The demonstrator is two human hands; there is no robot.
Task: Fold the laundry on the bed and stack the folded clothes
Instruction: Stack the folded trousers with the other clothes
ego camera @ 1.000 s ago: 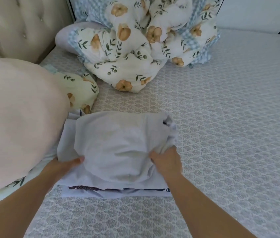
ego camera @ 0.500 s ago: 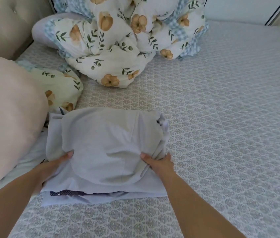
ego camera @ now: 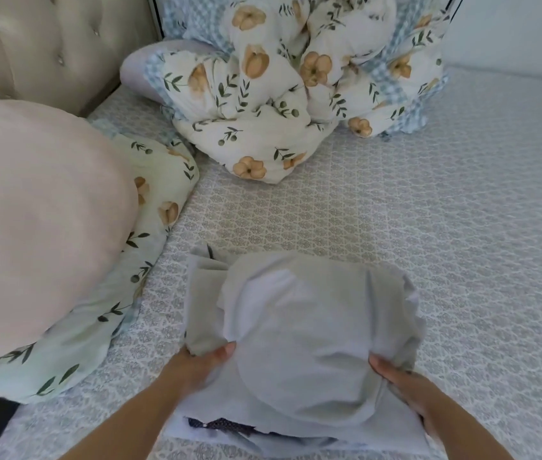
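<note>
A folded pale grey-white garment [ego camera: 309,330] lies on top of a stack of folded clothes [ego camera: 263,429] at the near middle of the bed. A dark dotted piece [ego camera: 223,424] peeks out at the stack's front edge. My left hand [ego camera: 200,363] grips the garment's left side, thumb on top and fingers tucked under the cloth. My right hand [ego camera: 402,383] holds its right side the same way, with the thumb on the fabric. The garment bulges up between the two hands.
A crumpled floral duvet [ego camera: 279,94] is heaped at the back of the bed. A large beige cushion [ego camera: 37,220] and a floral pillow [ego camera: 150,207] lie to the left, by the tufted headboard [ego camera: 47,44]. Patterned grey bedsheet [ego camera: 429,210] stretches to the right.
Both hands and the stack now sit further right and lower in view, away from the beige cushion. The grip on both sides of the top garment stays the same.
</note>
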